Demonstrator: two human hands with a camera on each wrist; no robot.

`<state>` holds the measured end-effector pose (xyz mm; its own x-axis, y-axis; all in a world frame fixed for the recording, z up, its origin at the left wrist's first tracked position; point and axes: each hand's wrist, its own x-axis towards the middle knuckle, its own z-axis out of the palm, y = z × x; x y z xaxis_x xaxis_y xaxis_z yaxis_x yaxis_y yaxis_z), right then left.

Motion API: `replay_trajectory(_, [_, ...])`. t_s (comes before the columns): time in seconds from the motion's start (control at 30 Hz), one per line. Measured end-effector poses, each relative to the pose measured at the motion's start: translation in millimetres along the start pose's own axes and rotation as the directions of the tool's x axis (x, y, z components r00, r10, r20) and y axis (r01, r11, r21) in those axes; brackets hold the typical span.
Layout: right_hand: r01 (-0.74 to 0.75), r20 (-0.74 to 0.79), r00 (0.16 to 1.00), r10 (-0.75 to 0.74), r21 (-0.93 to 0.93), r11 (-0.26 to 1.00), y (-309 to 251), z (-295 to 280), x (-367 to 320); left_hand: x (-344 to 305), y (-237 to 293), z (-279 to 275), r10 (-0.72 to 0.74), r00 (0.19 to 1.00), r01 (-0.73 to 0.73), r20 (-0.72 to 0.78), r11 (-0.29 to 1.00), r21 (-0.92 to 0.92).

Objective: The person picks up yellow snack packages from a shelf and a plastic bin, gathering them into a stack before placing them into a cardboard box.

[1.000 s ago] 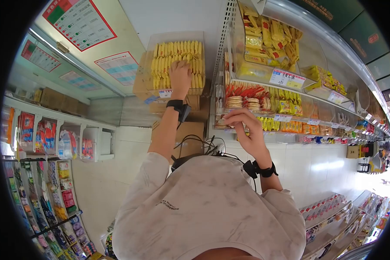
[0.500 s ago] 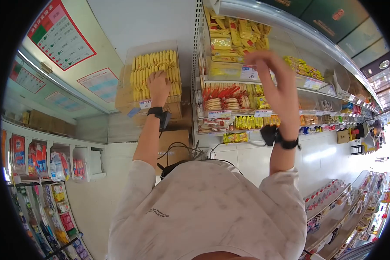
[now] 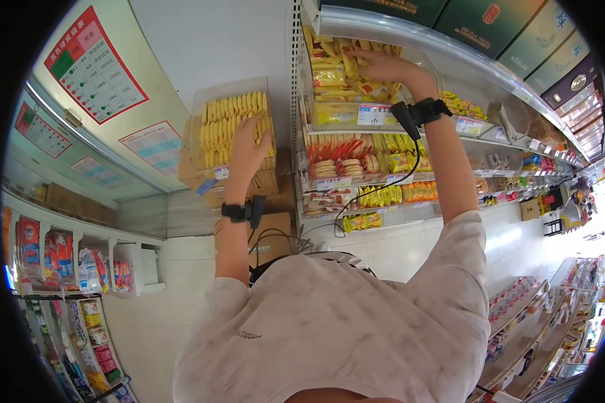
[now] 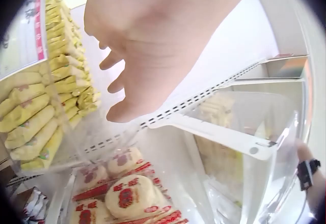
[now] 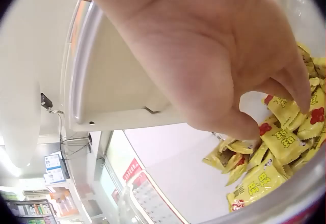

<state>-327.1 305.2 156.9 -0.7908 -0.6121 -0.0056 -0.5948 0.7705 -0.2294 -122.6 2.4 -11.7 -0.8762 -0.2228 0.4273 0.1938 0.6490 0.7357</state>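
Note:
In the head view my left hand (image 3: 248, 153) lies over the right side of a clear bin holding rows of upright yellow packets (image 3: 218, 127). The left wrist view shows this hand (image 4: 153, 46) with loosely bent fingers and nothing in them, beside the yellow packets (image 4: 33, 124). My right hand (image 3: 391, 69) reaches into an upper shelf bin of loose yellow snack packets (image 3: 328, 75). Seen from the right wrist, the hand (image 5: 204, 56) has its thumb and fingers spread apart, fingertips right at the packets (image 5: 282, 142).
Below the upper bin, a shelf holds round flat crackers (image 3: 349, 166) in red-and-clear wrappers. Price tags (image 3: 372, 114) line the shelf fronts. A cardboard box (image 3: 270, 232) stands on the floor under loose black cables. Hanging goods fill a white rack (image 3: 54, 258) at left.
My right hand has risen from beside the lower shelf, past the shelf fronts, into the upper bin of yellow packets. My left hand has lifted slightly and shifted toward its bin's right side.

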Motion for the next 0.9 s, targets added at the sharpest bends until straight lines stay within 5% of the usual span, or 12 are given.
replay_trajectory(0.27, [-0.183, -0.108, 0.977, 0.185, 0.03, 0.983, 9, -20, -13, -34, 81, -46, 0.147, 0.981, -0.17, -0.124, 0.965, -0.199])
replay_trajectory(0.4, [0.005, -0.544, 0.839, 0.008, 0.022, 1.0, -1, -8, -56, -49, 103, -55, 0.028, 0.999, -0.017, 0.023, 0.913, -0.408])
replay_trajectory(0.47, [-0.024, -0.537, 0.838, 0.096, 0.14, 0.99, -53, -11, -101, -51, 111, -62, -0.05, 0.972, 0.181, 0.229, 0.78, -0.6])
replay_trajectory(0.53, [0.293, -0.666, 0.726, -0.17, 0.076, 0.953, -84, -7, -129, -51, 111, -60, -0.052, 0.912, 0.356, 0.408, 0.594, -0.722])
replay_trajectory(0.6, [0.532, -0.576, 0.714, -0.397, 0.078, 0.843, -100, -2, -147, -48, 110, -55, 0.014, 0.845, 0.49, 0.535, 0.384, -0.783])
replay_trajectory(0.7, [0.636, -0.531, 0.699, -0.479, 0.154, 0.756, -134, 23, -164, -48, 131, -39, 0.012, 0.811, 0.585, 0.585, 0.014, -0.811])
replay_trajectory(0.83, [0.616, -0.36, 0.763, -0.537, 0.154, 0.772, -150, 34, -164, -54, 137, -29, 0.15, 0.852, 0.432, 0.502, 0.342, -0.835])
replay_trajectory(0.9, [0.638, -0.44, 0.735, -0.515, 0.191, 0.746, -139, 23, -148, -48, 134, -30, 0.131, 0.849, 0.414, 0.511, 0.436, -0.799])
